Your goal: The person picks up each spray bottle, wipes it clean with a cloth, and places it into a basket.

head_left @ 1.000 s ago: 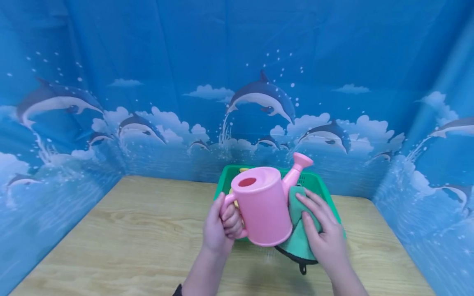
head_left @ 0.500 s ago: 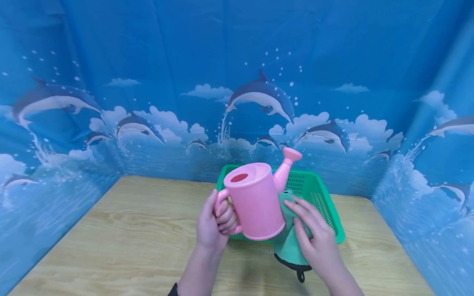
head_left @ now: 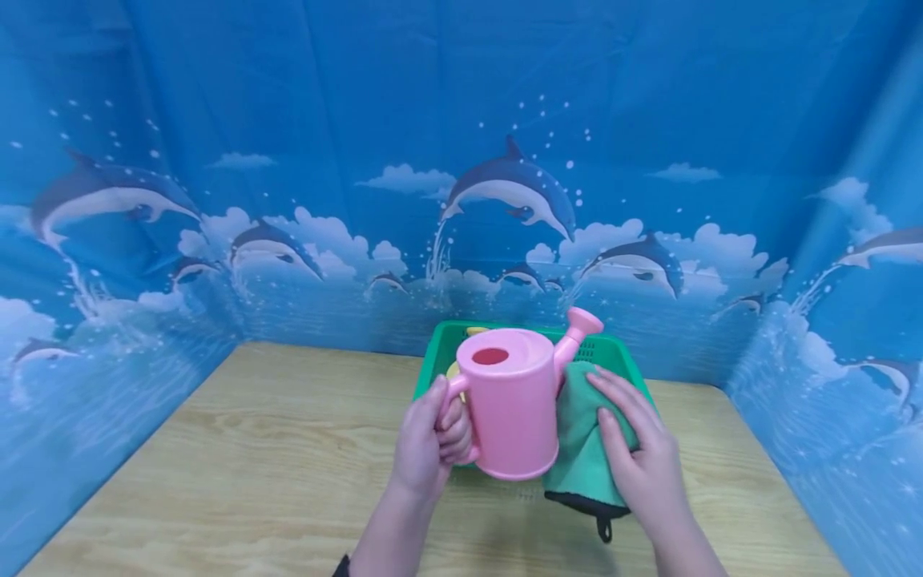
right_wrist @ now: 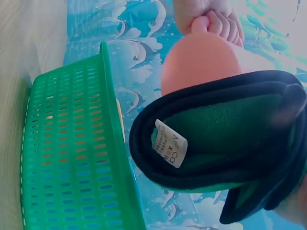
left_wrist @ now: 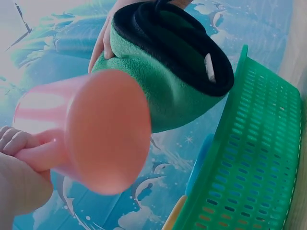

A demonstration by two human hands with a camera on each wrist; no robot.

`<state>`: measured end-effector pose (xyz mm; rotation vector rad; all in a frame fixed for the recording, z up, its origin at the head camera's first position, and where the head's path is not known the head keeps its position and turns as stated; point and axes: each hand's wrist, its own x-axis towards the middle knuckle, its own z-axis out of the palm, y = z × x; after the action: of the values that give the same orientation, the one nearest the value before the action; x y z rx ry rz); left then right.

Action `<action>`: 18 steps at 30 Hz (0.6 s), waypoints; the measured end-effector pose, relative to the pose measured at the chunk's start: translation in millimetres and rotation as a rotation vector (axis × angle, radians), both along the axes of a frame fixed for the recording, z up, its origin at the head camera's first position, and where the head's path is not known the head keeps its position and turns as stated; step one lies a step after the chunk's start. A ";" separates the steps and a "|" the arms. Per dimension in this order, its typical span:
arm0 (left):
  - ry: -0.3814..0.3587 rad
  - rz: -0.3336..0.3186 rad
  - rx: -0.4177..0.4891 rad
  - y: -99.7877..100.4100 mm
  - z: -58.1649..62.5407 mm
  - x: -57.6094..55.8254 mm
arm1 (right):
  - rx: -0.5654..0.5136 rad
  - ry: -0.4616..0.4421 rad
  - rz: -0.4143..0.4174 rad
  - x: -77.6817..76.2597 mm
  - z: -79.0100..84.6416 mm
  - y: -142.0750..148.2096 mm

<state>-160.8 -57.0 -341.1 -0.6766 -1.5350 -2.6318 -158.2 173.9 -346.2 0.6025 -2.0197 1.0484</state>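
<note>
My left hand (head_left: 425,441) grips the handle of a pink watering can (head_left: 513,417), its fingers curled round it. The can is held up over the front of the green basket, nearly upright, its spout pointing up and right. My right hand (head_left: 642,449) holds a folded green towel (head_left: 587,449) with black edging and a hanging loop against or close beside the can's right side, below the spout. In the left wrist view the can's round base (left_wrist: 109,132) faces the camera. A white label (right_wrist: 170,143) shows inside the towel's fold in the right wrist view.
Behind the can, a green perforated basket (head_left: 627,365) stands on the wooden table (head_left: 288,449). Yellow and blue things show partly inside it, mostly hidden. A blue dolphin-print curtain (head_left: 375,160) encloses the back and both sides.
The can moved left and up, then came back right and lower, and now stands more upright. The towel and right hand shifted along with it, left and then right.
</note>
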 end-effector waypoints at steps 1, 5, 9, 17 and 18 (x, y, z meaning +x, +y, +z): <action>-0.009 0.033 -0.018 0.7 0.1 0.4 | -0.011 -0.007 -0.001 0.0 0.6 0.5; -0.017 0.152 -0.082 2.5 0.5 1.8 | -0.038 -0.034 -0.025 0.0 2.1 2.1; 0.024 0.262 -0.120 3.4 1.4 2.6 | -0.069 -0.066 -0.057 0.5 2.9 4.8; 0.137 0.462 -0.276 2.7 -1.9 2.9 | -0.098 -0.066 -0.071 0.9 6.2 10.3; 0.173 0.491 -0.302 2.7 -3.2 2.6 | -0.103 -0.077 -0.078 1.2 6.7 11.1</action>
<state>-158.3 -54.3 -344.3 -0.4465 -1.7847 -1.9636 -157.0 185.0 -339.4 0.4323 -2.0245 1.1370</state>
